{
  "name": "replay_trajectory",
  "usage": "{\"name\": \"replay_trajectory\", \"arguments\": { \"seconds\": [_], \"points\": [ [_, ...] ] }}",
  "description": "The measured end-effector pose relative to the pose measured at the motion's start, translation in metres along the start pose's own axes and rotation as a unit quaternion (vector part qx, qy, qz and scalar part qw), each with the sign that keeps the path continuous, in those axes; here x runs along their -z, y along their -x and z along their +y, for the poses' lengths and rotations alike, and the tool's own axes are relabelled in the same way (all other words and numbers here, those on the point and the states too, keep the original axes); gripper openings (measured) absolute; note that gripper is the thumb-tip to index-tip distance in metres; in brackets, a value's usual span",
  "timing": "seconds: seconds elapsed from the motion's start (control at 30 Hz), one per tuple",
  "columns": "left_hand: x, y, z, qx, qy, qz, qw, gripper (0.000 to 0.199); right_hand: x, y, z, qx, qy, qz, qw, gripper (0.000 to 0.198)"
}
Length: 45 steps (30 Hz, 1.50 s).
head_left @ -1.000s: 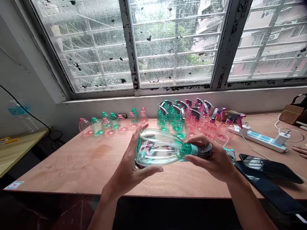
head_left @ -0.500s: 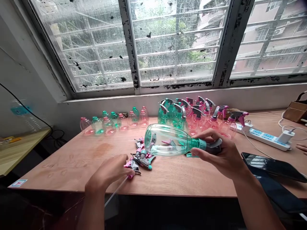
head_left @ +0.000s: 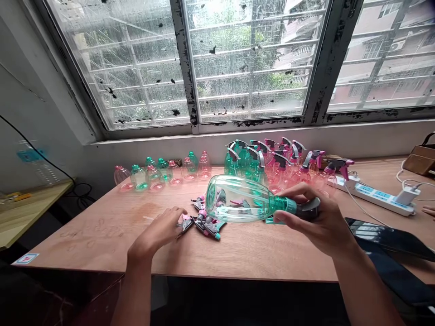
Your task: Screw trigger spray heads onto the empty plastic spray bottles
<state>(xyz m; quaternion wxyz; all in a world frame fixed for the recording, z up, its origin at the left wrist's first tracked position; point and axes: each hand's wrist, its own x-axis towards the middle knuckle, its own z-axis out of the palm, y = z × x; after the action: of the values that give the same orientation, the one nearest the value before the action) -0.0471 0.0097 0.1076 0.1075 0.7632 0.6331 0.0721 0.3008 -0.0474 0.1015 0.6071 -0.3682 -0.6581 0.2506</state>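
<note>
At the far left, a pale yellow tabletop (head_left: 30,215) stands beside a grey wall (head_left: 20,95), where a black cable (head_left: 37,141) drops into a loose coil. The pinkish wooden desk (head_left: 102,235) begins next, a printed marker (head_left: 26,259) at its near left corner and faint stains and rings across its surface. Open-necked pink and green bottles (head_left: 141,177) stand along its back left part. Behind runs a barred window (head_left: 248,63), its glass streaked and blotched, its frame flaking, with greenery and buildings outside.

The left hand (head_left: 158,233) reaches to a heap of spray heads (head_left: 205,226), fingers bent at its left edge; whether they grip one cannot be told. Just right, a clear green spray bottle (head_left: 238,199) lies sideways in the air above the desk, base leftward, the right hand's (head_left: 316,222) fingers clamped around its neck and head. Behind it crowd upright bottles with sprayers fitted (head_left: 280,172). Farther right are a white power strip (head_left: 377,195), two overlapping dark phones (head_left: 390,237), a brown box (head_left: 419,159) and, at the edge, another person's fingertips (head_left: 430,210).
</note>
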Motion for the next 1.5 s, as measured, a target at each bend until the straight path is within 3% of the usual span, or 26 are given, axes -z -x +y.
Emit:
{"name": "replay_trajectory", "arguments": {
  "seconds": [0.07,0.13,0.23,0.33,0.43,0.5,0.6,0.7,0.87,1.07,1.13,1.3,1.37,1.5],
  "points": [
    [0.009,0.008,0.012,-0.028,0.043,0.026,0.998,0.041,-0.004,0.001,0.0,-0.003,-0.011,-0.013,1.0,0.026],
    [0.015,0.017,0.026,-0.072,0.155,0.056,0.984,0.055,-0.009,0.002,-0.001,0.002,-0.014,-0.023,1.0,0.024],
    [0.015,0.031,0.046,-0.161,0.345,0.056,0.923,0.084,-0.014,0.004,-0.003,0.025,0.002,-0.047,0.999,0.024],
    [0.008,0.037,0.062,-0.192,0.395,0.024,0.898,0.075,-0.016,0.004,-0.003,0.06,0.024,-0.075,0.995,0.026],
    [0.003,0.036,0.065,-0.214,0.417,0.022,0.883,0.066,-0.015,0.004,-0.001,0.068,0.021,-0.065,0.995,0.027],
    [0.002,0.034,0.062,-0.231,0.421,0.033,0.876,0.08,-0.013,0.003,0.001,0.048,0.007,-0.059,0.997,0.028],
    [0.003,0.034,0.055,-0.239,0.379,0.087,0.89,0.1,-0.01,0.001,0.002,0.019,-0.017,-0.074,0.997,0.028],
    [0.003,0.036,0.055,-0.273,0.342,0.122,0.891,0.094,-0.009,0.001,0.001,0.0,-0.036,-0.103,0.994,0.028],
    [0.002,0.038,0.069,-0.306,0.399,0.13,0.855,0.102,-0.01,0.002,0.0,-0.019,-0.058,-0.099,0.993,0.028],
    [-0.004,0.037,0.072,-0.358,0.334,0.203,0.848,0.092,-0.004,0.001,-0.001,-0.087,-0.201,-0.121,0.968,0.025],
    [-0.007,0.038,0.071,-0.361,0.323,0.217,0.848,0.084,-0.004,0.0,-0.002,-0.091,-0.201,-0.12,0.968,0.024],
    [-0.007,0.039,0.081,-0.318,0.374,0.195,0.849,0.11,-0.006,0.002,-0.004,-0.044,-0.1,-0.091,0.99,0.027],
    [-0.004,0.039,0.084,-0.325,0.375,0.2,0.845,0.103,-0.006,0.003,-0.005,-0.041,-0.077,-0.102,0.991,0.028],
    [-0.002,0.039,0.077,-0.381,0.333,0.232,0.831,0.097,-0.005,0.005,-0.006,-0.065,-0.161,-0.126,0.977,0.023]
  ]
}}
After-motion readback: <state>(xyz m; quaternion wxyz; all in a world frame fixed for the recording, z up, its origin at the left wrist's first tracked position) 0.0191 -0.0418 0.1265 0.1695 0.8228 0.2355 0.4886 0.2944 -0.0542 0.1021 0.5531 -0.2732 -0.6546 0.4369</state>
